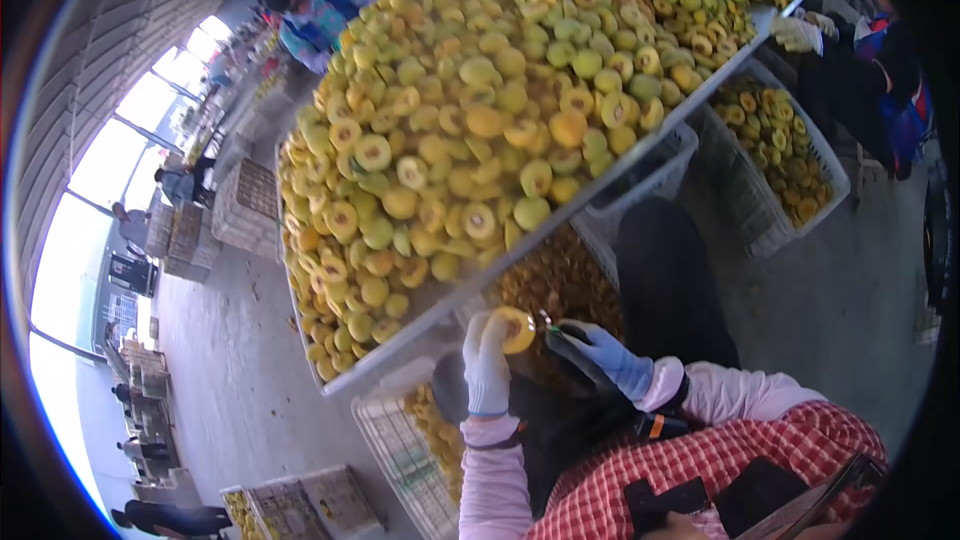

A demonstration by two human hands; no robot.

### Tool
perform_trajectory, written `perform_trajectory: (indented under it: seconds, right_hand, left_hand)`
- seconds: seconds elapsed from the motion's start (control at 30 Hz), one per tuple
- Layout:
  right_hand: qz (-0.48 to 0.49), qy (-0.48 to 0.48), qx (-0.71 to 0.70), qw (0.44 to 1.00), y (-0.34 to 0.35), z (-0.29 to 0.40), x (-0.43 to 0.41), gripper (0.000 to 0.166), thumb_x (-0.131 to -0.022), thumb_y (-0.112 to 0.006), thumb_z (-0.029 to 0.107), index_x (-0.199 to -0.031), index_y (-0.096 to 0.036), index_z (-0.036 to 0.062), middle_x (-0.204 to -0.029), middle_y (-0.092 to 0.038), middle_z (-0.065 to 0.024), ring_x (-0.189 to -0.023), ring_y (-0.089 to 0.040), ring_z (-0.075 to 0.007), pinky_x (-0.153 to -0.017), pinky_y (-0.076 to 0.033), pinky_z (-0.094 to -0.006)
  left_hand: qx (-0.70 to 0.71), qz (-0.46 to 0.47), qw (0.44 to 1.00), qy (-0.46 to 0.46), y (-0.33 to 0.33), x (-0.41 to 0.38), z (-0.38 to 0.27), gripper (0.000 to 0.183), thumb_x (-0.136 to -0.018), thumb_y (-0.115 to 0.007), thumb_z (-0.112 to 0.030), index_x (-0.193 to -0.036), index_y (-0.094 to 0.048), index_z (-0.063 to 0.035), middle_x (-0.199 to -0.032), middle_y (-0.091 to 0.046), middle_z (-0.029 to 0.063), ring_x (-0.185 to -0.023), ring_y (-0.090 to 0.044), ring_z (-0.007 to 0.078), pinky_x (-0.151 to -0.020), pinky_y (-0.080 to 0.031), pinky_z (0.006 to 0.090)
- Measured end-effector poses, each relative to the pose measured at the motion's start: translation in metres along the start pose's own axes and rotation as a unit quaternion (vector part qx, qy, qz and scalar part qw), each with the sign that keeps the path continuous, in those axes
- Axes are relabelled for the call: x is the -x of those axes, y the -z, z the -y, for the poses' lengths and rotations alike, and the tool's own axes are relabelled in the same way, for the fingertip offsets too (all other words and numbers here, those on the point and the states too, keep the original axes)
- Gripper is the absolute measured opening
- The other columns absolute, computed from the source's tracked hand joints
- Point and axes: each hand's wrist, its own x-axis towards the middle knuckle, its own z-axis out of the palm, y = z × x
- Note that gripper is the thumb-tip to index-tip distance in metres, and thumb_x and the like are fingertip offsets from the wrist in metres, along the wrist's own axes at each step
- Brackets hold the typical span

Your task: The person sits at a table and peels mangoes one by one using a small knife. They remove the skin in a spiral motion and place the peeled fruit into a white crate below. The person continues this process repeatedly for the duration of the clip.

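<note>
My left hand (484, 364), in a white glove, grips a halved yellow fruit (516, 330), which looks like a peach. Its cut face is turned toward my right hand. My right hand (611, 361), in a bluish glove, holds a small pitting tool (546, 319) with a shiny metal tip and a bit of green near it. The tip is just beside the fruit and appears apart from it. Below both hands is a crate of brown pits and scraps (559, 281). A heap of halved fruit (450, 142) covers the metal-edged table in front of me.
The table's metal rim (517, 251) runs diagonally just beyond my hands. A crate of fruit halves (821, 202) stands at right, and a white crate (405, 457) at lower left. Co-workers sit at the table, including a gloved hand (796, 34) at upper right. Stacked crates (247, 199) stand left.
</note>
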Motion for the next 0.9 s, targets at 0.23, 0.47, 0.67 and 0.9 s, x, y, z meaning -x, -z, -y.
perform_trajectory:
  seconds: [0.23,0.47,0.67,0.9]
  right_hand:
    - [0.013,0.048,0.176,0.983,-0.004,-0.005,0.015,0.024,-0.101,-0.058,0.025,-0.112,-0.058,0.0038,-0.083,-0.066,-0.0167,-0.074,-0.068,-0.0272,-0.063,-0.050,-0.0386]
    - [0.003,0.015,0.258,0.966,0.001,-0.004,0.015,0.027,-0.101,-0.055,0.026,-0.114,-0.056,0.0022,-0.089,-0.066,-0.0222,-0.080,-0.064,-0.0425,-0.067,-0.049,-0.0465]
    - [-0.007,0.146,0.222,0.964,0.001,-0.014,0.016,0.023,-0.102,-0.055,0.023,-0.111,-0.058,0.0025,-0.076,-0.065,-0.0162,-0.066,-0.065,-0.0365,-0.060,-0.049,-0.0433]
    - [0.051,-0.058,0.050,0.996,0.001,-0.003,0.022,0.033,-0.103,-0.053,0.037,-0.097,-0.059,0.0049,-0.061,-0.056,-0.0041,-0.047,-0.053,-0.0122,-0.042,-0.041,-0.0289]
  left_hand:
    - [0.172,-0.070,0.983,0.001,-0.035,0.026,0.034,0.033,-0.104,-0.046,-0.026,-0.119,-0.060,-0.0001,-0.107,-0.061,0.0089,-0.099,-0.060,0.0176,-0.091,-0.048,0.0310]
    - [0.071,-0.164,0.983,-0.046,-0.055,0.026,0.044,0.041,-0.106,-0.045,-0.032,-0.119,-0.062,0.0026,-0.113,-0.062,0.0115,-0.102,-0.059,0.0187,-0.093,-0.048,0.0320]
    - [0.032,-0.153,0.986,-0.064,-0.046,0.027,0.053,0.038,-0.106,-0.045,-0.029,-0.116,-0.063,0.0028,-0.108,-0.065,0.0113,-0.097,-0.061,0.0185,-0.089,-0.049,0.0302]
    - [-0.109,-0.042,0.988,-0.101,-0.027,0.024,0.052,0.036,-0.105,-0.043,-0.025,-0.110,-0.064,0.0033,-0.104,-0.067,0.0126,-0.082,-0.062,0.0141,-0.070,-0.051,0.0283]
